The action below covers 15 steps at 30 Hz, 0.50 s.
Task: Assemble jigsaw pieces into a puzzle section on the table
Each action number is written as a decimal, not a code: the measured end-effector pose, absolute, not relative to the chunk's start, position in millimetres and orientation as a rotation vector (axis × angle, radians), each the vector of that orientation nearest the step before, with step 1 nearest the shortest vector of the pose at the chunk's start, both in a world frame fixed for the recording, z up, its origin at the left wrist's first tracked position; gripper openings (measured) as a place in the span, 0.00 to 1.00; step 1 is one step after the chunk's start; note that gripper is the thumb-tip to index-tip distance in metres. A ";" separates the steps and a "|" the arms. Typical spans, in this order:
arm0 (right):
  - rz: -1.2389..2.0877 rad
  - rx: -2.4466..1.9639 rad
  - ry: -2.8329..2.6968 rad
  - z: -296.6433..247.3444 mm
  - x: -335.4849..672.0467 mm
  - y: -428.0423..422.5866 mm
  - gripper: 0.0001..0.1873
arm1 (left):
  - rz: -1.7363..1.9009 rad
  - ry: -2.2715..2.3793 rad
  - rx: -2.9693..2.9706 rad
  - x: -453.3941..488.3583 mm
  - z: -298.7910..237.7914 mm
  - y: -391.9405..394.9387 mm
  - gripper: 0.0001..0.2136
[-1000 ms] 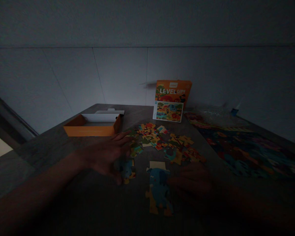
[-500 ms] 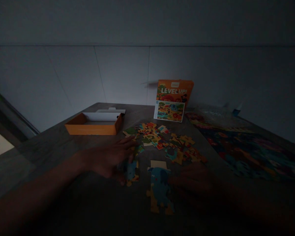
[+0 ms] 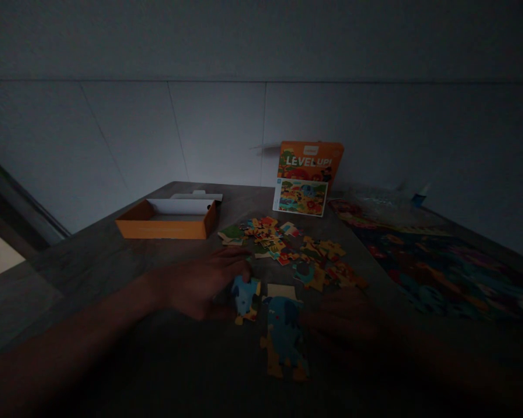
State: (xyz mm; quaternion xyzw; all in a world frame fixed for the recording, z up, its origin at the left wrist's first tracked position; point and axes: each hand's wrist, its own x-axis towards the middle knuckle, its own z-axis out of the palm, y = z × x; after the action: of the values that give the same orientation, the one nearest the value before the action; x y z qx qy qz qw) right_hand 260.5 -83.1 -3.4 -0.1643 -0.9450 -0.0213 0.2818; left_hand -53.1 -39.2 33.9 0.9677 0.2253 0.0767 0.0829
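My left hand (image 3: 209,281) is closed around the edge of a blue puzzle piece (image 3: 246,297) with yellow and red parts, its index finger on the top and the thumb at the left side. Just right of it lie joined puzzle pieces (image 3: 284,337) showing a blue elephant, with a pale strip at the upper end. A small gap separates the two. My right hand (image 3: 346,319) rests at the right edge of the elephant pieces; its fingers are lost in the dark. Behind both hands is a pile of loose puzzle pieces (image 3: 272,238).
An orange open box (image 3: 165,229) stands at the back left. A "LEVEL UP!" box (image 3: 311,159) with a picture card (image 3: 303,198) leaning on it is at the back. On the right lie a dark colourful sheet (image 3: 431,267) and clear plastic wrap (image 3: 379,203). A wall closes off the back.
My left hand has brought the blue puzzle piece to the right and slightly up, closer to the elephant pieces. My right hand and the elephant pieces have stayed put.
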 end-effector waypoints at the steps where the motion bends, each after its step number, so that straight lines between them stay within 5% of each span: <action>1: -0.070 -0.442 -2.526 -2.6 260.0 -83.5 0.12 | 0.235 0.682 2.890 -50.9 33.3 -40.0 0.23; 9: -0.160 -0.534 -2.434 -3.4 256.5 -81.2 0.10 | 0.561 0.677 3.042 -34.0 26.2 -48.1 0.23; 15: -0.349 -0.637 -2.323 -11.2 254.4 -76.8 0.18 | 0.851 0.664 3.023 -8.2 5.3 -60.0 0.28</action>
State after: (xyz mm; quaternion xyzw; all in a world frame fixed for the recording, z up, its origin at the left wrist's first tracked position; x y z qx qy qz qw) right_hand 254.4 -76.8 -11.2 -0.2456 -0.8954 -0.1346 0.3462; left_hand -8.2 -60.0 5.3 0.9412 0.2067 0.2650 -0.0340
